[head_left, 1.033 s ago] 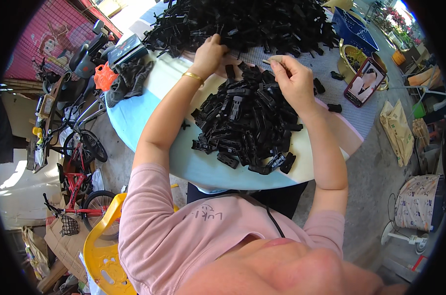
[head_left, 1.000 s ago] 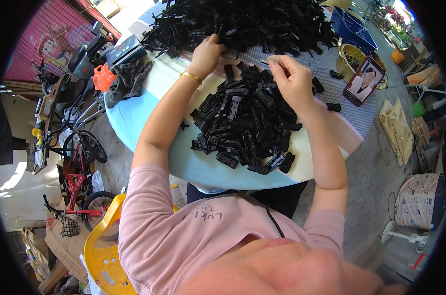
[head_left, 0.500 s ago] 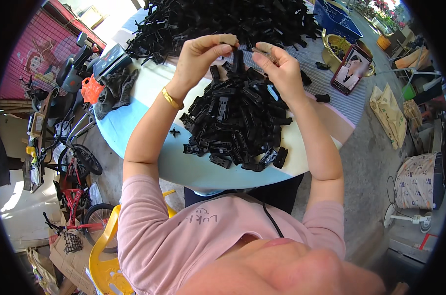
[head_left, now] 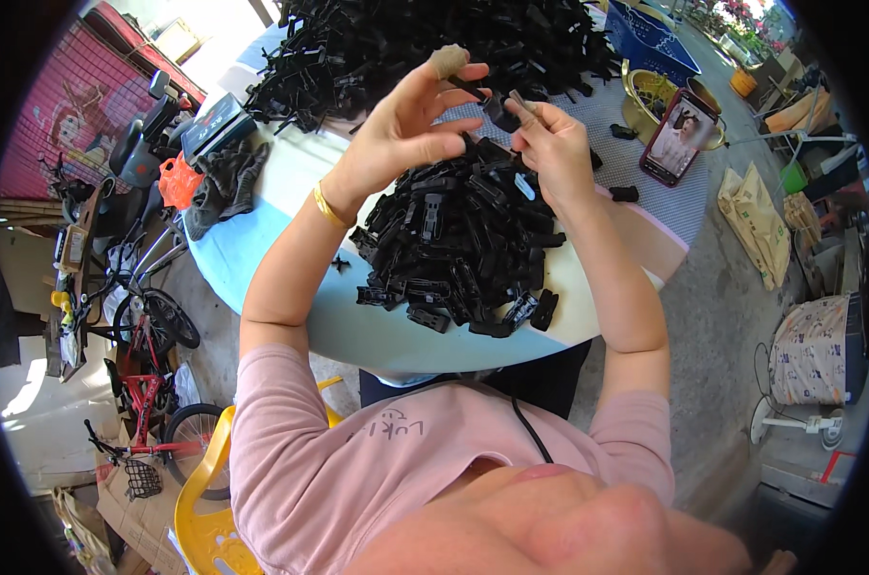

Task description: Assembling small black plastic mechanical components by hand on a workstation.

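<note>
Above the table my right hand (head_left: 557, 149) is closed, its thumb and fingers pinching a black plastic part (head_left: 498, 115). A thin greyish piece also shows at those fingertips; what it is I cannot make out. My left hand (head_left: 405, 125) has its thumb and fingers spread apart, with a tan wrap (head_left: 448, 61) on one finger. The black part's far end reaches the left fingers; whether they touch it I cannot tell. Below both hands lies a heap of black plastic parts (head_left: 453, 240) with a small light-blue piece (head_left: 524, 185) on it.
A larger pile of black parts (head_left: 405, 48) covers the table's far side. At the right are a propped phone (head_left: 679, 139), a gold-coloured pot (head_left: 640, 110) and a blue basket (head_left: 655, 43). Dark cloth (head_left: 228, 187) and a box (head_left: 216, 125) lie at the left edge.
My left hand has opened from its pinch, its fingers spreading apart. My right hand has moved slightly lower and the black part now hangs at its fingertips.
</note>
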{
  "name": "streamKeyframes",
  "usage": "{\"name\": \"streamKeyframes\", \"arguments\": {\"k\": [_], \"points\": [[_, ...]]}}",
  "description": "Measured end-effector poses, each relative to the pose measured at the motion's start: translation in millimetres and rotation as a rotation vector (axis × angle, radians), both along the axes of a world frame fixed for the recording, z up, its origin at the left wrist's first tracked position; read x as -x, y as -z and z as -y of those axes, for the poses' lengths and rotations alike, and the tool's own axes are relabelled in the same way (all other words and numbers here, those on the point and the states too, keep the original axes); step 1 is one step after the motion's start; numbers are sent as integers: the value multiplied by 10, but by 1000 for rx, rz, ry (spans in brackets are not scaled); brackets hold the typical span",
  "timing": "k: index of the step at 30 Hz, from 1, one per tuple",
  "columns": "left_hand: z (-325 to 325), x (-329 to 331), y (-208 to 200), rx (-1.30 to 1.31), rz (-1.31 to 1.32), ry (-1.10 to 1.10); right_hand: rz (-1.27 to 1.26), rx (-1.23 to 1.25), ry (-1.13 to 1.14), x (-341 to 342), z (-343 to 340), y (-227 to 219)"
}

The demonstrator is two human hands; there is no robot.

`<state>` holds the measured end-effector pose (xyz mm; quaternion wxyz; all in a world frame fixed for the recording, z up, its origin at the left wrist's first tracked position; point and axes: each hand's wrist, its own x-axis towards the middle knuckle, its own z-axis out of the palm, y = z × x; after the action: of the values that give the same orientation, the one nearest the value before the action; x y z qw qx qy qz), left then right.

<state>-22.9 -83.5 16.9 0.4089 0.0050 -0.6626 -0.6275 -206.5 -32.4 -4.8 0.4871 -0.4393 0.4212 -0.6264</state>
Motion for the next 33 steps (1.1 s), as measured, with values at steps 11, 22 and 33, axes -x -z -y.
{"name": "streamKeyframes", "arguments": {"k": [11,22,33], "points": [[-236,45,-25,751,332,-860,-340,183,127,-170,-86,-7],[-97,-56,-36,216,452,-499,-505,625,71,-118,-140,-23],[-331,83,50,306,442,-502,-248,229,-114,-144,-50,13]]}}
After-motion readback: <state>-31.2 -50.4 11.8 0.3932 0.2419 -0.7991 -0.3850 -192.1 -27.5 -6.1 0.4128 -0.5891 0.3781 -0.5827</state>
